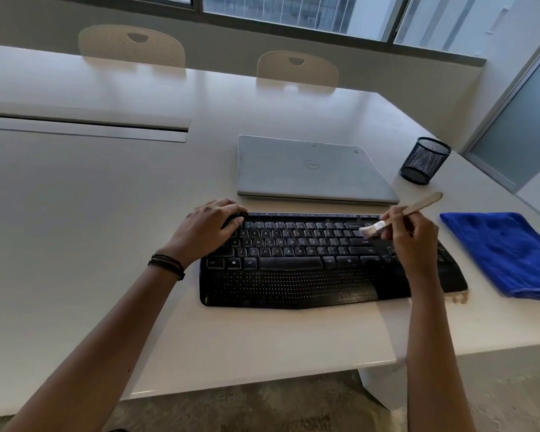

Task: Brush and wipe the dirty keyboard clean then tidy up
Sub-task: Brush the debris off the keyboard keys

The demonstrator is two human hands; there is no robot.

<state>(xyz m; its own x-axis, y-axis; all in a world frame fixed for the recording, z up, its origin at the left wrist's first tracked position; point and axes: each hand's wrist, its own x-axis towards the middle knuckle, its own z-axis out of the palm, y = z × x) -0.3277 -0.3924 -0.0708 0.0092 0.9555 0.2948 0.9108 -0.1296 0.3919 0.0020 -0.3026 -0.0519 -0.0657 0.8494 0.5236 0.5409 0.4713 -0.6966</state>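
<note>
A black keyboard (296, 263) with a dotted wrist rest lies on the white table (91, 213). My left hand (205, 230) grips the keyboard's upper left corner, fingers curled over its far edge. My right hand (413, 241) holds a small brush (399, 215) by its pale wooden handle, over the keyboard's right part. The bristles touch the keys near the upper right of the main key block. A folded blue cloth (505, 254) lies on the table to the right of the keyboard. A patch of pale crumbs (459, 297) sits at the keyboard's lower right corner.
A shut grey laptop (309, 169) lies just behind the keyboard. A black mesh pen cup (424, 160) stands at the back right, near the table's edge. Two pale chairs (131, 45) stand at the far side. The table's front edge runs below my forearms.
</note>
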